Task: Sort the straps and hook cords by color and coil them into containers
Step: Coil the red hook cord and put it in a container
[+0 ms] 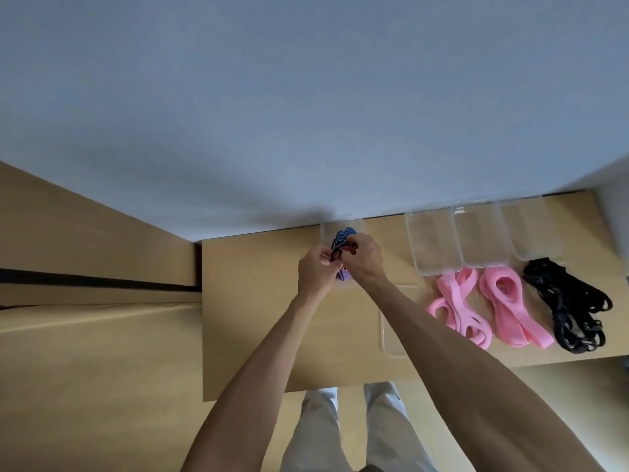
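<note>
Both hands, left hand (315, 272) and right hand (362, 258), are gripping the red-and-blue cords (341, 253) over the first tub (326, 229) on the counter (258, 318). Three tubs (476, 233) are sitting empty; pink straps (490, 308) and black cords (568, 304) are waiting beside them. Fingers are hiding the coil's shape.

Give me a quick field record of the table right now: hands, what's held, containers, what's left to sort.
left hand: grips the striped cords
right hand: grips the same bundle
striped cords: red and blue, held over the leftmost container
empty containers: three clear ones in a row at the wall, right of the hands
pink straps: two loose piles on the table, in front of the empty containers
black cords: one pile, far right, unsorted
clear lid: flat on the table
</note>
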